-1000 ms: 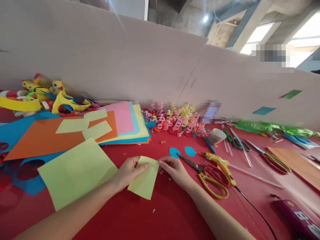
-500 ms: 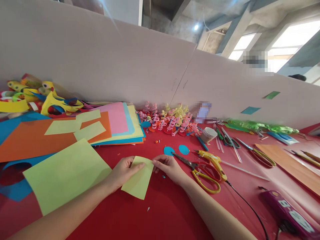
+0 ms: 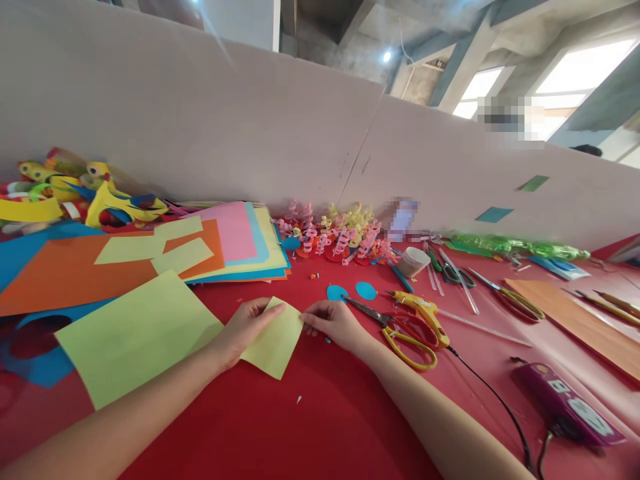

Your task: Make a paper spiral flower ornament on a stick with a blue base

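A small piece of pale yellow paper (image 3: 274, 347) is held above the red table between my two hands. My left hand (image 3: 249, 331) grips its left edge, thumb on top and fingers behind. My right hand (image 3: 330, 323) pinches its upper right corner between thumb and fingertips. Left of my hands lies a larger yellow-green sheet (image 3: 140, 337). Just beyond my right hand are two blue paper circles (image 3: 367, 291) and open scissors (image 3: 407, 333) with red and yellow handles, their tip at one circle.
A yellow glue gun (image 3: 425, 315) with a black cord lies right of the scissors. Coloured sheets (image 3: 235, 233) are stacked at the back left, pink and yellow paper curls (image 3: 345, 237) beside them. A purple device (image 3: 567, 403) sits at the right front, below another pair of scissors (image 3: 515, 300).
The small yellow paper has tilted and turned slightly in my hands, with both hands still on it. The whole view has shifted a little.
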The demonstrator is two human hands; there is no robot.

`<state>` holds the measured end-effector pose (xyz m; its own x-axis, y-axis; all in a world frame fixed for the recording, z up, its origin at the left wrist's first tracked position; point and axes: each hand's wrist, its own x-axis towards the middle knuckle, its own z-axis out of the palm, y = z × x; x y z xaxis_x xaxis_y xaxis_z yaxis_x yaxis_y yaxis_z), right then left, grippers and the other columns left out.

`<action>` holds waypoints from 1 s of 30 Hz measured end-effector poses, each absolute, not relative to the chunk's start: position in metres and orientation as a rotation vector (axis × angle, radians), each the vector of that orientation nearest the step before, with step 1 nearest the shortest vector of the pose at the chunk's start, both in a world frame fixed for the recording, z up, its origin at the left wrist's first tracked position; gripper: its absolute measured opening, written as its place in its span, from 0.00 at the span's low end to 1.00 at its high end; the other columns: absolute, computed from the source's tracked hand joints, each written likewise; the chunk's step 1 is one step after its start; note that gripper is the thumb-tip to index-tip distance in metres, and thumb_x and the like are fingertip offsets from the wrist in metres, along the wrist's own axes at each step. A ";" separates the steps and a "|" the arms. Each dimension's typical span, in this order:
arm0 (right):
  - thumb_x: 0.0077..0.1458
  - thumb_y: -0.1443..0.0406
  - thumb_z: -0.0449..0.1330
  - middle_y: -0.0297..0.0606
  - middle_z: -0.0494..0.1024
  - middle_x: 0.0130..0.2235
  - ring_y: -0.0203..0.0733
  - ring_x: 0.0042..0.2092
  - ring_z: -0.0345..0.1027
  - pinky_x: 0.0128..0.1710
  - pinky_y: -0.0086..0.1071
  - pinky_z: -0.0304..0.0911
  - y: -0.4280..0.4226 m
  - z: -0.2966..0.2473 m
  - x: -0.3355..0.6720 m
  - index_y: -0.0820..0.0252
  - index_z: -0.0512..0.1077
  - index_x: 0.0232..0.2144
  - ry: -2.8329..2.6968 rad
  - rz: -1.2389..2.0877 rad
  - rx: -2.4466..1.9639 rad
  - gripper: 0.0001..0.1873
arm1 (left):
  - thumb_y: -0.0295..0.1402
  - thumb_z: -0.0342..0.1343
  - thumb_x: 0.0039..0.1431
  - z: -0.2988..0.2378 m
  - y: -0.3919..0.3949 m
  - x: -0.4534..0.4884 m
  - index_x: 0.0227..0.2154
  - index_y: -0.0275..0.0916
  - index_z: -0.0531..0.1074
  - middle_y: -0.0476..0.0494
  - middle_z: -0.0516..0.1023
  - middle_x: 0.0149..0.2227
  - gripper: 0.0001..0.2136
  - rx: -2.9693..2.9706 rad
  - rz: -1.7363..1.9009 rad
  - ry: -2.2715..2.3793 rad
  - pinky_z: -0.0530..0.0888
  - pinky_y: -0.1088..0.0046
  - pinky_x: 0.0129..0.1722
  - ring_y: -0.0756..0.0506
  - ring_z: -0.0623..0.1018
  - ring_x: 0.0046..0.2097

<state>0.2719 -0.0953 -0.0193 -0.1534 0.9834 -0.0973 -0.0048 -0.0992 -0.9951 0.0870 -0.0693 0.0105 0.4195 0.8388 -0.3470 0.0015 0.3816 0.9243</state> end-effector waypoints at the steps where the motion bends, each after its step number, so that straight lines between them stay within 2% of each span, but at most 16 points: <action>1: 0.39 0.54 0.66 0.32 0.75 0.20 0.32 0.22 0.66 0.23 0.26 0.60 -0.095 -0.019 0.273 0.61 0.75 0.22 -1.239 1.415 -1.183 0.15 | 0.45 0.61 0.45 0.011 -0.068 0.086 0.26 0.37 0.75 0.46 0.78 0.22 0.14 0.981 0.655 0.982 0.69 0.76 0.22 0.47 0.75 0.24; 5: 0.37 0.56 0.69 0.31 0.75 0.21 0.28 0.21 0.64 0.22 0.22 0.59 -0.092 -0.017 0.275 0.61 0.75 0.21 -0.950 1.419 -1.067 0.14 | 0.50 0.46 0.56 0.014 -0.061 0.081 0.34 0.32 0.76 0.38 0.81 0.27 0.24 0.620 0.713 0.903 0.74 0.72 0.30 0.43 0.79 0.30; 8: 0.33 0.58 0.71 0.31 0.75 0.22 0.26 0.22 0.63 0.22 0.21 0.59 -0.089 -0.018 0.273 0.61 0.76 0.22 -0.699 1.420 -1.004 0.14 | 0.55 0.40 0.56 0.013 -0.062 0.080 0.41 0.31 0.74 0.34 0.81 0.35 0.31 0.580 0.751 0.762 0.74 0.66 0.39 0.39 0.79 0.39; 9: 0.33 0.58 0.71 0.31 0.75 0.22 0.26 0.22 0.63 0.23 0.21 0.59 -0.089 -0.018 0.272 0.61 0.76 0.22 -0.650 1.412 -0.998 0.14 | 0.58 0.42 0.53 0.011 -0.065 0.080 0.43 0.32 0.73 0.34 0.80 0.38 0.33 0.634 0.751 0.694 0.74 0.63 0.42 0.37 0.78 0.42; 11: 0.31 0.58 0.71 0.31 0.74 0.21 0.27 0.22 0.63 0.22 0.22 0.59 -0.090 -0.018 0.268 0.61 0.75 0.21 -0.616 1.385 -1.004 0.15 | 0.58 0.51 0.46 0.007 -0.072 0.084 0.45 0.35 0.72 0.35 0.78 0.44 0.33 0.832 0.767 0.596 0.71 0.60 0.47 0.35 0.76 0.46; 13: 0.31 0.57 0.71 0.31 0.74 0.20 0.29 0.22 0.63 0.22 0.24 0.58 -0.092 -0.018 0.263 0.62 0.74 0.19 -0.645 1.350 -1.016 0.15 | 0.48 0.62 0.43 0.004 -0.080 0.089 0.47 0.40 0.71 0.39 0.76 0.49 0.28 1.093 0.767 0.608 0.69 0.62 0.51 0.37 0.74 0.49; 14: 0.32 0.57 0.71 0.31 0.73 0.20 0.29 0.22 0.62 0.22 0.24 0.58 -0.093 -0.017 0.260 0.61 0.74 0.18 -0.673 1.333 -1.023 0.15 | 0.44 0.63 0.43 0.002 -0.084 0.091 0.47 0.41 0.71 0.41 0.75 0.49 0.26 1.200 0.763 0.649 0.69 0.64 0.51 0.38 0.74 0.50; 16: 0.34 0.56 0.70 0.32 0.73 0.20 0.30 0.22 0.62 0.23 0.25 0.57 -0.097 -0.016 0.255 0.61 0.73 0.18 -0.737 1.302 -1.039 0.15 | 0.39 0.63 0.45 0.001 -0.090 0.094 0.46 0.42 0.71 0.42 0.76 0.49 0.23 1.338 0.771 0.756 0.69 0.65 0.51 0.39 0.73 0.51; 23: 0.37 0.54 0.68 0.31 0.71 0.19 0.30 0.21 0.59 0.22 0.27 0.54 -0.106 -0.012 0.246 0.60 0.71 0.19 -0.807 1.241 -1.074 0.17 | 0.41 0.59 0.49 0.001 -0.098 0.098 0.39 0.38 0.76 0.42 0.80 0.42 0.16 1.296 0.973 1.003 0.72 0.67 0.48 0.40 0.77 0.46; 30: 0.34 0.57 0.70 0.28 0.70 0.19 0.29 0.22 0.59 0.24 0.25 0.51 -0.107 -0.003 0.251 0.61 0.68 0.21 -0.831 1.494 -1.026 0.18 | 0.39 0.58 0.50 -0.003 -0.092 0.098 0.32 0.35 0.78 0.42 0.82 0.33 0.13 1.062 1.006 0.908 0.73 0.66 0.46 0.40 0.79 0.40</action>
<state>0.2509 -0.1072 -0.0028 -0.0368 0.9859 -0.1635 -0.3805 -0.1651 -0.9099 0.0976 -0.0925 -0.0032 0.2869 0.9520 -0.1068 -0.2039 0.1696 0.9642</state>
